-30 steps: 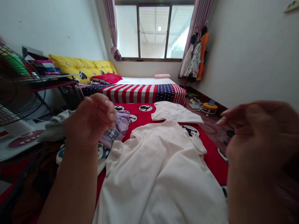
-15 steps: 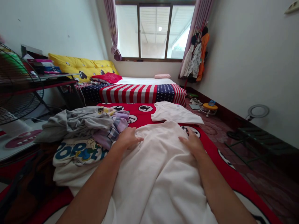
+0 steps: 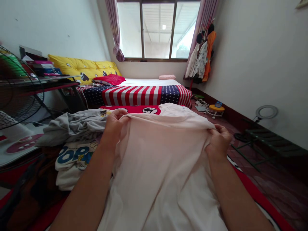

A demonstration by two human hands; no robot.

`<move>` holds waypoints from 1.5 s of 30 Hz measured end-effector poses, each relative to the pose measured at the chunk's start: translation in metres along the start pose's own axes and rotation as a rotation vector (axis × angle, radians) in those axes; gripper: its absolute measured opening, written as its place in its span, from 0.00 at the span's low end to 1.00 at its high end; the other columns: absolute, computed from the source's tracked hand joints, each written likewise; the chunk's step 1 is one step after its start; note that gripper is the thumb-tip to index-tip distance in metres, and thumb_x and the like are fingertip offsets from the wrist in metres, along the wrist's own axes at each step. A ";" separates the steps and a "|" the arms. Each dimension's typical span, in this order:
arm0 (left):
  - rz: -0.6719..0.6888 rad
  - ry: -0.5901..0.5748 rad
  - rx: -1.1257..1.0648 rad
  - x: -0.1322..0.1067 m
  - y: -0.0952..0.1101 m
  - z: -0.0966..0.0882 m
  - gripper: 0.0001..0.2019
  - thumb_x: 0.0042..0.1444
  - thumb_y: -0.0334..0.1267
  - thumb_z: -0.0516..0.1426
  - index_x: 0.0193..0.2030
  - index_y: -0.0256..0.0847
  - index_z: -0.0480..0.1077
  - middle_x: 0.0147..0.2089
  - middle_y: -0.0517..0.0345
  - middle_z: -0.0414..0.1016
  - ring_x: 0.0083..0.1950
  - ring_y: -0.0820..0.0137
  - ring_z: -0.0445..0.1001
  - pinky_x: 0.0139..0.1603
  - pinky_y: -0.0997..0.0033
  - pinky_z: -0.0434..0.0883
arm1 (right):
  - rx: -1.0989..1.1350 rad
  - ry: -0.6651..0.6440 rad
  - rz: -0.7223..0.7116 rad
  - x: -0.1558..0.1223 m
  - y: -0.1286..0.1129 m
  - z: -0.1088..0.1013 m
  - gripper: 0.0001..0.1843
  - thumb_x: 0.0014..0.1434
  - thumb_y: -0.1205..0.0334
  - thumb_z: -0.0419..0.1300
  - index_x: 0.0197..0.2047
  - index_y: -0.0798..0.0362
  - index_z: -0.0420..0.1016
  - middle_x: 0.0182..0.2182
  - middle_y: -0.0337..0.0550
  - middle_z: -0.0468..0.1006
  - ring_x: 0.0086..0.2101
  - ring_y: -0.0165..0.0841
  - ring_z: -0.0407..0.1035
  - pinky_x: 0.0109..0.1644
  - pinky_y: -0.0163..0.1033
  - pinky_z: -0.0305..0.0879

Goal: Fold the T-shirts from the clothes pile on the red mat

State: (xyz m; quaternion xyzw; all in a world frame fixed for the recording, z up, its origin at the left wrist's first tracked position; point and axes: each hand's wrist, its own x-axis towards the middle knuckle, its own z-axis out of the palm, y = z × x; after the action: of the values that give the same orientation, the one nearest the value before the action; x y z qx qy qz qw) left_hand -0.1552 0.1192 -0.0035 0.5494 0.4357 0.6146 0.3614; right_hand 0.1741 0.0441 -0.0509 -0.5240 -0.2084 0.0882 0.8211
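Observation:
A white T-shirt (image 3: 166, 154) is stretched between my hands, its top edge lifted and its lower part draping toward me. My left hand (image 3: 115, 123) pinches it at the left shoulder. At the right shoulder, my right hand (image 3: 219, 138) is closed on the cloth. Beyond the raised edge lies another white garment (image 3: 173, 109), partly hidden. To the left are a heap of grey clothing (image 3: 72, 125) and a cream shirt with POPEYE lettering (image 3: 72, 175), partly covered by my left arm.
The clothes lie on a red patterned cover (image 3: 134, 109). A fan (image 3: 21, 86) stands at the left. Ahead is a bed with a striped, starred cover (image 3: 134, 95). On the right floor are a yellow stool (image 3: 216, 108), a ring light (image 3: 266, 112) and a dark green rack (image 3: 271, 141).
Both hands have gone from resting open on the T-shirt to gripping its shoulders. They have moved apart and raised the top edge, which now covers part of the red cover.

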 end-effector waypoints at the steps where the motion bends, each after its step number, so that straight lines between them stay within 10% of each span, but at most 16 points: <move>1: 0.000 -0.059 -0.025 -0.003 0.007 -0.001 0.11 0.37 0.37 0.63 0.30 0.40 0.69 0.24 0.66 0.69 0.25 0.76 0.66 0.25 0.80 0.62 | -0.032 -0.109 0.064 -0.002 -0.005 0.000 0.13 0.34 0.64 0.64 0.29 0.54 0.71 0.24 0.33 0.71 0.26 0.27 0.64 0.31 0.34 0.62; 8: 0.076 -0.464 -0.023 -0.023 0.038 -0.009 0.10 0.43 0.35 0.64 0.35 0.39 0.75 0.34 0.58 0.76 0.32 0.72 0.72 0.31 0.78 0.68 | -0.208 -0.911 0.144 -0.025 -0.038 0.002 0.19 0.40 0.55 0.70 0.37 0.53 0.77 0.29 0.39 0.77 0.28 0.28 0.68 0.31 0.33 0.63; 15: 0.102 -0.492 -0.019 -0.029 0.053 -0.017 0.12 0.43 0.39 0.66 0.36 0.39 0.75 0.35 0.55 0.76 0.33 0.70 0.73 0.30 0.78 0.69 | -0.691 -1.180 -0.041 -0.028 -0.035 -0.002 0.20 0.47 0.46 0.66 0.38 0.52 0.79 0.38 0.43 0.79 0.35 0.35 0.72 0.36 0.36 0.65; 19: 0.061 -0.490 0.058 -0.033 0.058 -0.018 0.14 0.41 0.42 0.67 0.35 0.39 0.76 0.34 0.54 0.77 0.34 0.66 0.75 0.31 0.74 0.70 | -1.051 -1.317 -0.165 -0.029 -0.022 -0.004 0.10 0.44 0.54 0.67 0.25 0.52 0.78 0.25 0.39 0.77 0.29 0.34 0.71 0.30 0.35 0.60; 27: 0.178 -0.099 0.162 -0.011 0.030 -0.013 0.12 0.41 0.31 0.58 0.35 0.38 0.75 0.32 0.58 0.76 0.35 0.68 0.74 0.35 0.73 0.70 | -0.256 -0.442 -0.201 -0.027 -0.027 0.010 0.10 0.51 0.55 0.63 0.34 0.52 0.72 0.30 0.40 0.78 0.27 0.33 0.74 0.30 0.36 0.70; 35: -0.124 -1.095 0.445 -0.018 0.017 -0.010 0.27 0.46 0.45 0.64 0.55 0.44 0.72 0.42 0.52 0.80 0.40 0.64 0.77 0.37 0.73 0.71 | 0.222 -0.544 0.202 -0.028 -0.032 0.012 0.14 0.43 0.59 0.69 0.32 0.54 0.71 0.39 0.46 0.81 0.37 0.33 0.75 0.35 0.34 0.71; 45: -0.027 -1.276 0.719 -0.046 -0.005 0.036 0.20 0.40 0.48 0.67 0.40 0.40 0.78 0.34 0.56 0.79 0.32 0.68 0.74 0.28 0.77 0.65 | 0.236 -0.489 0.051 -0.033 -0.048 0.013 0.09 0.46 0.62 0.65 0.34 0.52 0.72 0.33 0.40 0.79 0.34 0.31 0.73 0.33 0.32 0.67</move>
State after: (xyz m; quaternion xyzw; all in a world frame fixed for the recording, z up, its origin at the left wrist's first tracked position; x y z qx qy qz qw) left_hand -0.1138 0.0834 -0.0238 0.8798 0.3218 -0.0106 0.3498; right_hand 0.1349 0.0218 -0.0113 -0.3929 -0.3755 0.2562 0.7994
